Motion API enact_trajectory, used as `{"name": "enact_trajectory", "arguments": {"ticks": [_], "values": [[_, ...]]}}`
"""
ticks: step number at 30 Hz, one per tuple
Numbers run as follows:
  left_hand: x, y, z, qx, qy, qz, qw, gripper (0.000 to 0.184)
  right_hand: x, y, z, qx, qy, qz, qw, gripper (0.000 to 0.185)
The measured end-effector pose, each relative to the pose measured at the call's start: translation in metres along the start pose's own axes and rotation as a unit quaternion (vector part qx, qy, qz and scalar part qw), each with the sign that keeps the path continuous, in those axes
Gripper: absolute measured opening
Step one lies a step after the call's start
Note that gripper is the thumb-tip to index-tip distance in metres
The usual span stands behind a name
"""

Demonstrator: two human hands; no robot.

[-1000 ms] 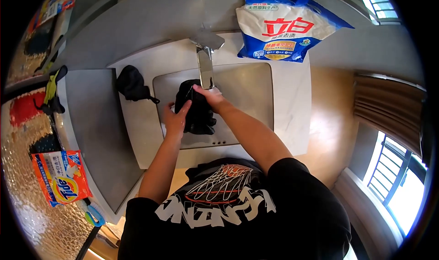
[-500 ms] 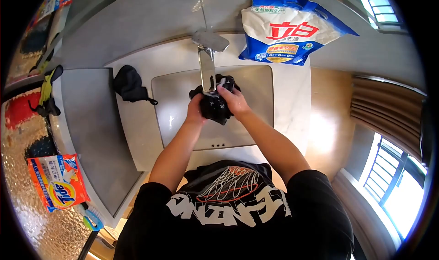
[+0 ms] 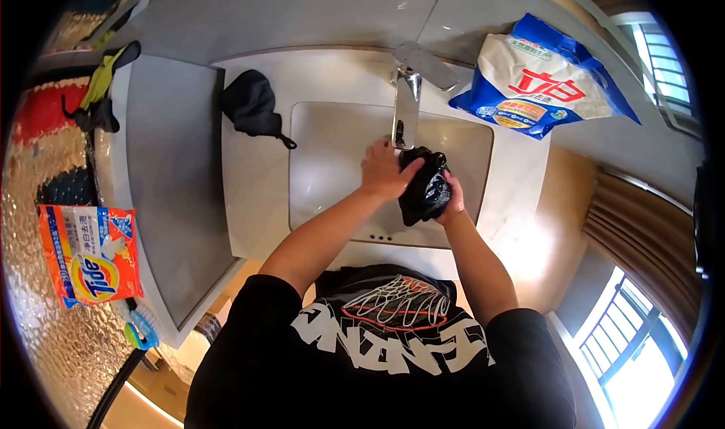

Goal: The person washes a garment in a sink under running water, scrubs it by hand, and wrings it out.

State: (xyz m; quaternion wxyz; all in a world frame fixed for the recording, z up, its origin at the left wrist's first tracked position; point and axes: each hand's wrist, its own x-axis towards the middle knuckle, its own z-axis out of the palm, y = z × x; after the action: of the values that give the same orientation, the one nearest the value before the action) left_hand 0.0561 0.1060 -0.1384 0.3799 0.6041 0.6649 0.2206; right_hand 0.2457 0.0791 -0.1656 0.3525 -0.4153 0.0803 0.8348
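Note:
Wet, shiny black cloth point(image 3: 426, 191) is bunched up over the sink point(image 3: 332, 180), just below the faucet point(image 3: 406, 112). My right hand point(image 3: 453, 201) curls around its right side and holds it. On the cloth's left is my left hand point(image 3: 384, 172), its fingers stretched out beside the spout and its thumb touching the cloth's edge. The cloth's folds hide part of my right fingers. A second black cloth item with a small loop point(image 3: 253, 104) lies on the counter, left of the basin.
A blue-and-white detergent bag point(image 3: 540, 81) stands at the counter's back right. Leftward, a grey panel point(image 3: 177, 180) borders the counter; beyond it are an orange Tide bag point(image 3: 91, 255), a blue-green brush point(image 3: 142, 329) and a yellow-black item point(image 3: 98, 89). A brown curtain point(image 3: 642, 240) hangs at right.
The view has shifted, so the sink appears farther right. My left hand has loosened from the cloth and its fingers have straightened; the cloth now rests mostly in my right hand.

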Motion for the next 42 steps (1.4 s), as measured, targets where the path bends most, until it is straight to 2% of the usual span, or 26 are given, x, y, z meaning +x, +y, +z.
{"name": "enact_trajectory", "arguments": {"ticks": [2,3,6,7,10,16,19,25,28,31,34,37,40,42], "values": [[-0.002,-0.02,-0.002,0.04,0.064,-0.005,0.997,0.041,0.003,-0.003,-0.012,-0.024,0.001,0.035,0.999,0.051],[-0.002,-0.037,-0.007,0.065,-0.003,0.058,0.996,0.035,0.003,-0.004,-0.017,-0.04,0.009,0.039,0.998,0.05],[-0.003,-0.064,-0.001,0.111,-0.065,0.012,0.992,0.021,-0.008,-0.008,-0.012,-0.045,0.007,0.029,0.999,0.05],[-0.007,-0.062,-0.002,0.145,-0.032,0.074,0.986,0.017,-0.011,-0.009,-0.015,-0.038,0.005,0.033,0.999,0.05],[-0.003,-0.05,-0.004,0.206,0.081,0.215,0.951,0.023,-0.021,-0.013,-0.022,-0.025,0.018,0.039,0.999,0.051],[-0.002,-0.093,0.042,0.233,0.077,0.246,0.938,0.014,-0.03,-0.019,-0.026,-0.017,0.036,0.029,0.999,0.053],[0.002,-0.09,0.038,0.121,0.14,0.285,0.941,0.014,-0.028,-0.019,-0.027,-0.021,0.033,0.031,0.999,0.053],[0.005,-0.054,0.009,0.115,0.099,0.24,0.959,0.013,-0.024,-0.016,-0.018,-0.031,0.035,0.046,0.998,0.053],[0.008,-0.064,0.018,0.103,0.086,0.243,0.961,0.014,-0.028,-0.019,-0.014,-0.028,0.034,0.037,0.998,0.054],[0.011,-0.059,0.019,0.101,0.124,0.257,0.953,0.014,-0.028,-0.025,-0.016,-0.035,0.025,0.022,0.999,0.056],[0.011,-0.064,0.027,0.077,0.127,0.242,0.959,0.014,-0.031,-0.029,-0.013,-0.051,0.018,0.001,0.999,0.056],[0.009,-0.074,0.037,0.097,0.115,0.186,0.971,0.016,-0.034,-0.032,-0.017,-0.044,0.001,-0.005,0.999,0.056],[0.01,-0.082,0.04,0.107,0.151,0.261,0.947,0.019,-0.047,-0.035,-0.019,-0.034,-0.008,-0.036,0.999,0.057],[0.009,-0.072,0.034,0.113,0.074,0.166,0.977,0.018,-0.058,-0.039,-0.016,-0.046,-0.017,-0.073,0.996,0.057]]}}
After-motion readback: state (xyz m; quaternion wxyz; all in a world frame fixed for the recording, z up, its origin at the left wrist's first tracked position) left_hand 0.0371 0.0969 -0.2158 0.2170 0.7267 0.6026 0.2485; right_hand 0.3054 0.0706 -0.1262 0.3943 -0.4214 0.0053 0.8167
